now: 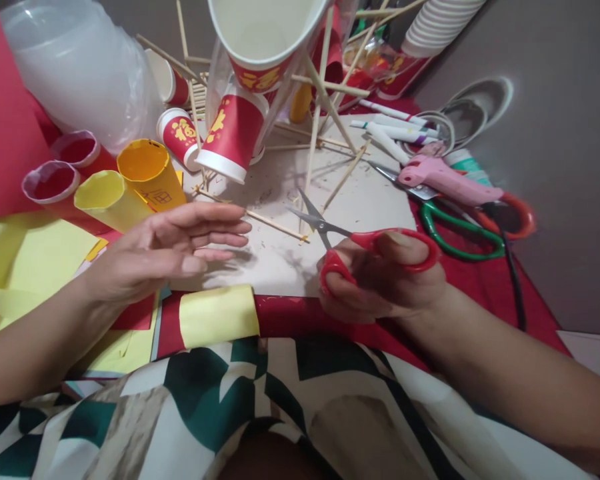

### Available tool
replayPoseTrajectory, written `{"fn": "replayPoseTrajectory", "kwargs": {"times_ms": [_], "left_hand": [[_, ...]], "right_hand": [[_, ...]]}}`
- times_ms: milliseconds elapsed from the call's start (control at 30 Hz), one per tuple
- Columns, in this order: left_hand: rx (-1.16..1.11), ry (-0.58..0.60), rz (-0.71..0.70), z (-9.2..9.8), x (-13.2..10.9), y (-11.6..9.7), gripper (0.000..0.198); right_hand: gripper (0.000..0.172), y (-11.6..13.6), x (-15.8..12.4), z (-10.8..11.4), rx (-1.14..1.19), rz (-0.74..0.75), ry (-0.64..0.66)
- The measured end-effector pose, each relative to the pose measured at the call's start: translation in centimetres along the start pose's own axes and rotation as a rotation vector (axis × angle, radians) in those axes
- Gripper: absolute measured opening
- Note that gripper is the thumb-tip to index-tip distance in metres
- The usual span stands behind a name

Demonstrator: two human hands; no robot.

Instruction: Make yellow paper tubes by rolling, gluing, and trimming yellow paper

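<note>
My right hand (385,273) grips red-handled scissors (325,225), thumb in one loop and fingers at the other. Their blades are slightly parted and point left over the white board (285,267). My left hand (175,243) is held in the air with fingers stretched out and nothing in them. Beyond the hands stands a frame of thin wooden sticks (309,153). Red paper cups with gold print hang around it, one tilted (235,130) and one with its white inside showing (270,33). A strip of yellow paper (220,313) lies at the board's near edge.
At left are paper tubes, among them an orange one (153,173) and a yellow one (113,200), with yellow sheets (30,260) below. On the right lie a pink glue gun (445,177), green-handled scissors (460,230) and several markers (387,140). Stacked cups (440,30) stand behind.
</note>
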State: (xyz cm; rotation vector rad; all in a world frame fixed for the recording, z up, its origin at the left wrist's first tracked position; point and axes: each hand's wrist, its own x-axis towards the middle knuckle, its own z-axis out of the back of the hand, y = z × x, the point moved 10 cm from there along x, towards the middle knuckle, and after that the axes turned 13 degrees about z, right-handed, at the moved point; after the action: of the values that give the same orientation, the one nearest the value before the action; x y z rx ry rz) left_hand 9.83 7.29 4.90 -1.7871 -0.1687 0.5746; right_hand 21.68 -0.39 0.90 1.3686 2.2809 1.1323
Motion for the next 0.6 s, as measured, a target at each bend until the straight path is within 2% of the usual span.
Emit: {"fn": "replayPoseTrajectory", "kwargs": {"times_ms": [100,233,300,367,467,600], "left_hand": [[0.009,-0.041,0.011,-0.4,1.4,0.1,0.049],[-0.044,0.068,0.068,-2.9,3.5,0.7,0.056],[-0.103,0.119,0.112,-3.9,4.2,1.2,0.050],[-0.166,0.141,0.142,-4.6,4.7,1.5,0.036],[-0.248,0.080,0.180,-4.4,4.9,2.1,0.017],[-0.266,0.017,0.241,-3.8,4.7,2.8,0.018]], "right_hand": [[0.056,-1.1,-0.4,-0.3,0.063,-0.036,0.025],[0.056,-2.5,-0.8,-0.5,0.082,-0.078,0.068],[0.053,-2.7,-0.9,-0.2,0.088,-0.069,0.061],[0.051,-2.8,-0.9,-0.1,0.092,-0.056,0.055],[0.048,-2.8,-0.8,-0.4,0.091,-0.052,0.090],[0.054,-3.4,-0.7,-0.4,0.014,-0.092,0.127]]}}
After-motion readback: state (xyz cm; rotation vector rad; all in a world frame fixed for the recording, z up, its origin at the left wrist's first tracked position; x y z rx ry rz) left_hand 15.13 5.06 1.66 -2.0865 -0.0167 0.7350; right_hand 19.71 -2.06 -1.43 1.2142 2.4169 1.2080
